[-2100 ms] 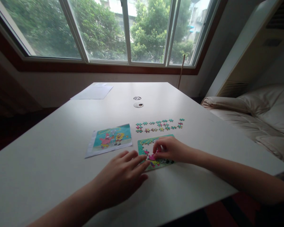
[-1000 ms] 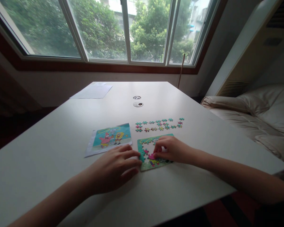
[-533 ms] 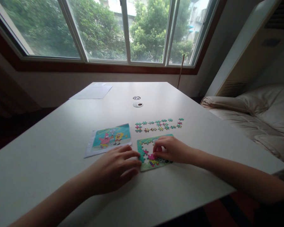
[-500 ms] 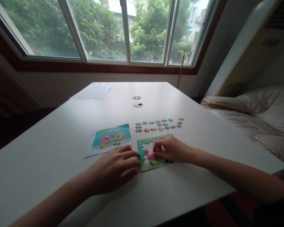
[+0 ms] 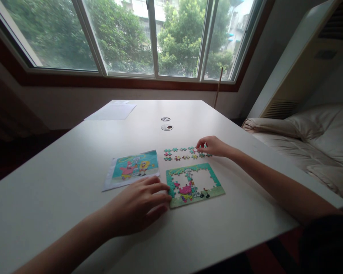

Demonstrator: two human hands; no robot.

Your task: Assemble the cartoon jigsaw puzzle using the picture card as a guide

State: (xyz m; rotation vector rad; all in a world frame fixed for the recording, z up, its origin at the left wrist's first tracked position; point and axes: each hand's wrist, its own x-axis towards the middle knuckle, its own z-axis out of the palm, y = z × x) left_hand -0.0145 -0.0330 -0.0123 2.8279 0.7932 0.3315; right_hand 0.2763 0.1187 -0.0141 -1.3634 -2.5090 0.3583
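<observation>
A partly filled jigsaw puzzle (image 5: pixel 196 198) lies flat on the white table, its green border in place and cartoon figures standing in the lower left and middle. My left hand (image 5: pixel 144 203) rests with fingers apart, fingertips touching the puzzle's left edge. Beyond the board, loose puzzle pieces (image 5: pixel 177 158) are spread in rows. Over the right part of these rows is my right hand (image 5: pixel 214 146), thumb and fingers pinched together among the pieces. Whatever may be between its fingertips is hidden. A printed cartoon picture sheet (image 5: pixel 137 165) lies left of the puzzle, just past my left hand.
Two round inserts, one a cable hole cover (image 5: pixel 167 127), are set in the tabletop farther back. White papers (image 5: pixel 111 111) lie at the far left corner. A beige sofa (image 5: pixel 297 133) stands to the right, and a window (image 5: pixel 125 38) fills the back wall.
My right hand has left the puzzle board and moved away from me to the loose pieces, uncovering the board's middle and right. My left hand stays at the puzzle's edge.
</observation>
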